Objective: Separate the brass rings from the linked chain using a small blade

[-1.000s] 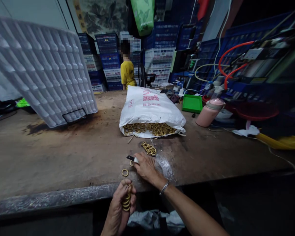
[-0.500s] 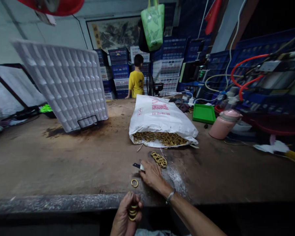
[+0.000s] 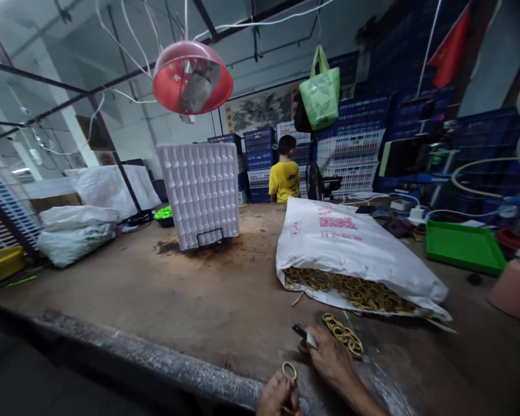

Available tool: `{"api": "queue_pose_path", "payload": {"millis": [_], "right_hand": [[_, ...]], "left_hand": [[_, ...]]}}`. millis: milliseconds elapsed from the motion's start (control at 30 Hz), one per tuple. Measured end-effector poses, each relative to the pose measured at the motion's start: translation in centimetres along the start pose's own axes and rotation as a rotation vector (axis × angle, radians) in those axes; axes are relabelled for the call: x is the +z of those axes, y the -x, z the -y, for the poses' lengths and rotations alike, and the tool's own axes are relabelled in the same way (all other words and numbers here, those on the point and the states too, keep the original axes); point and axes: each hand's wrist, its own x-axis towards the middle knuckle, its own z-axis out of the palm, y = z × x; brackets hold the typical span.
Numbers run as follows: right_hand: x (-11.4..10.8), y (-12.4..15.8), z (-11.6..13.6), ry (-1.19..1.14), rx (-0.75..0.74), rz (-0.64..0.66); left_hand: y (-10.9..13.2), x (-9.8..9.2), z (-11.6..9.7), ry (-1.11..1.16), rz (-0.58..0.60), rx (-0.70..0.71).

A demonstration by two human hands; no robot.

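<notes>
At the bottom edge of the view, the left hand (image 3: 276, 400) sits lowest and nearest the body, at the counter's (image 3: 164, 300) metal-wrapped front lip. Its fingers are curled around brass rings, and 1 ring (image 3: 289, 370) stands up between the fingertips, its flat face turned roughly toward the camera. How many rings are in that grip cannot be told, since the hand is cut off by the frame.

Just right of it and slightly farther out, the right hand (image 3: 329, 361) rests palm down on the counter, fingers closed on a small dark-and-white tool (image 3: 304, 335) whose tip points up and to the left, away from the body. Another ring (image 3: 302, 346) lies flat half under this hand's fingertips.

The 2 hands are close but apart, the upright ring between them.

Farther right and forward, touching distance from the right hand's knuckles, lies a loose string of rings (image 3: 344, 337), its long axis running from upper left to lower right. The right hand is clearly the nearer one to it.

Beyond that, the white sack (image 3: 351, 242) lies on its side with its open mouth facing the hands, packed with more rings (image 3: 351, 292). Its length runs away from the person and to the left.
</notes>
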Motion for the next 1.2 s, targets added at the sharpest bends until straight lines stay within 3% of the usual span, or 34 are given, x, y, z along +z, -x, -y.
{"api": "queue_pose_path", "payload": {"millis": [133,367,533,767,1000,1200], "right_hand": [[0.3,-0.3,-0.4,-0.091,-0.012,-0.003],[0.1,-0.6,-0.9,-0.215,-0.064,-0.113],[-0.2,-0.5,-1.2,-0.297,-0.078,-0.153],[-0.9,0.6,0.1,-0.419,-0.038,-0.056],[-1.2,2.7,1.6,-0.573,-0.138,0.058],[-0.4,3.5,1.9,-0.738,-0.087,0.139]], "left_hand": [[-0.3,-0.2,0.1,-0.067,0.011,-0.004],[-1.2,-0.5,0.0,-0.171,-0.099,0.084],[-1.6,0.6,0.2,-0.204,-0.179,0.133],[-2.0,1.5,0.3,-0.273,-0.289,0.243],[-1.3,2.1,-1.1,-0.318,-0.212,0.282],[-0.4,2.7,-1.7,-0.391,-0.234,0.334]]}}
